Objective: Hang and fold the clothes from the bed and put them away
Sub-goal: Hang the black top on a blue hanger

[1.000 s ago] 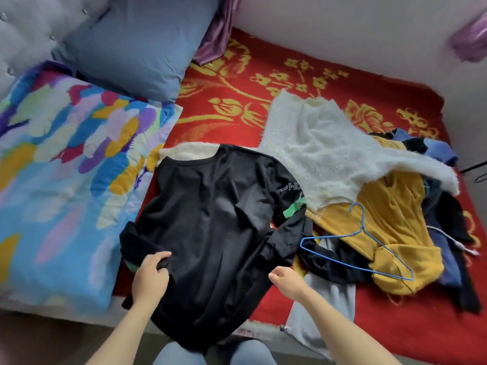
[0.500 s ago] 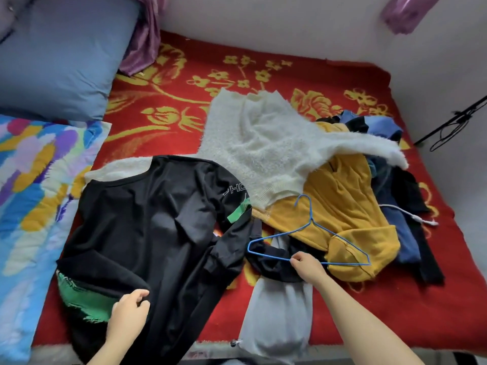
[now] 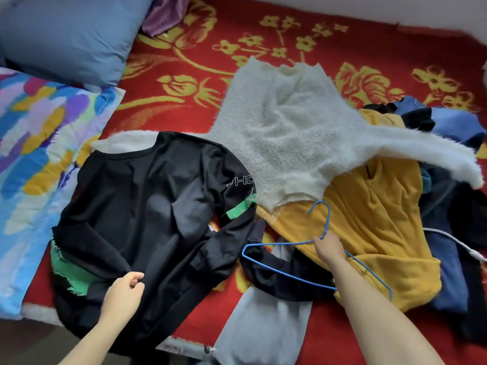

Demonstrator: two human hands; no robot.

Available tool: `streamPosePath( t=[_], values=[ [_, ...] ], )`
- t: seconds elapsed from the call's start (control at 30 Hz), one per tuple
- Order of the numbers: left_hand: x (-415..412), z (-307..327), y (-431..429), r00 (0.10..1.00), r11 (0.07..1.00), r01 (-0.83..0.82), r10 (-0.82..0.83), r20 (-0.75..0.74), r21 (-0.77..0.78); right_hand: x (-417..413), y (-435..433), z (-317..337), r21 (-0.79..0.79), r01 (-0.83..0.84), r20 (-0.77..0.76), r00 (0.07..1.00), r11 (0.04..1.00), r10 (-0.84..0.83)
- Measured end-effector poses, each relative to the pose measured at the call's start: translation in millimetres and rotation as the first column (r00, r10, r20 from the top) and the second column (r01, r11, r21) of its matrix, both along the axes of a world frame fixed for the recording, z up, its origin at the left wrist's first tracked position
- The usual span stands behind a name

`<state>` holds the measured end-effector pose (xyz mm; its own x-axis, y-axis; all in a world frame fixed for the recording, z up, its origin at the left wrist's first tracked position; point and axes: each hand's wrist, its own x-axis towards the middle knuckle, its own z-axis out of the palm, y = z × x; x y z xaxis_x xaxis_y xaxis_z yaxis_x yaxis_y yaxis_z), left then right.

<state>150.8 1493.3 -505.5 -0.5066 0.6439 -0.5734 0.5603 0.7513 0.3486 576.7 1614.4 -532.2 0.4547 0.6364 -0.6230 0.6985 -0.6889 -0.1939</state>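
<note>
A black long-sleeved shirt (image 3: 147, 214) with green patches lies spread flat on the near left of the red bed cover. My left hand (image 3: 123, 293) pinches its lower hem. A blue wire hanger (image 3: 287, 243) lies across a yellow garment (image 3: 369, 222) to the right, and my right hand (image 3: 329, 245) grips the hanger at the base of its hook. A fluffy white sweater (image 3: 287, 138) is spread behind, one sleeve draped over the yellow garment. A grey garment (image 3: 261, 320) hangs over the bed's front edge.
Dark blue and black clothes (image 3: 448, 233) pile at the right with a white cable (image 3: 458, 243) over them. A blue pillow (image 3: 71, 35) and a multicoloured quilt (image 3: 31, 154) fill the left. The red floral bed cover (image 3: 200, 64) shows at the back.
My right hand reached from the black shirt's sleeve to the blue hanger and took hold of it near the hook. My left hand slid along the shirt's hem. The view shifted right.
</note>
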Motion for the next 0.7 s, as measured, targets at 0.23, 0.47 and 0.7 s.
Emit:
streamPosePath(
  t=[0.23,0.47,0.7],
  values=[
    [8.6,-2.8,18.5,1.000,1.000,0.011,-0.011,0.004,0.008,15.7,8.9,-15.1,-0.045,-0.037,0.035,0.999,0.998,0.038],
    [-3.8,-7.1,18.2,1.000,1.000,0.004,-0.005,0.026,0.021,-25.3,13.7,1.3,-0.048,-0.088,-0.140,0.987,0.995,0.080],
    [-39.9,-11.5,18.8,0.997,0.999,-0.023,0.020,0.068,0.042,-116.0,56.0,60.5,-0.111,-0.637,-0.003,0.767,0.763,0.641]
  ],
)
